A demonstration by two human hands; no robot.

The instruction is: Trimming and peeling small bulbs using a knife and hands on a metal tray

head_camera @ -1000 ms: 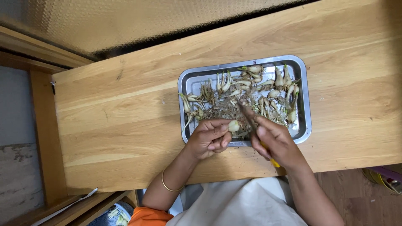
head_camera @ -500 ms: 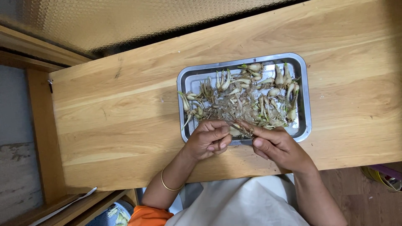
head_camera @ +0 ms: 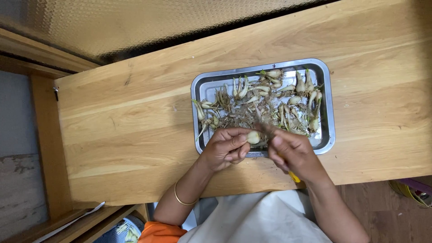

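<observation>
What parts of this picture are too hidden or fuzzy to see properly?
All in the head view:
- The yellow-handled tool in the right hand: the hand covers nearly all of it, and its working end is motion-blurred.
- The small pale bulb pinched by the left hand: the fingers hide its lower side.
- The near rim of the shiny metal tray: both hands cover it.
- The colourful object on the floor: cut off by the right edge.
</observation>
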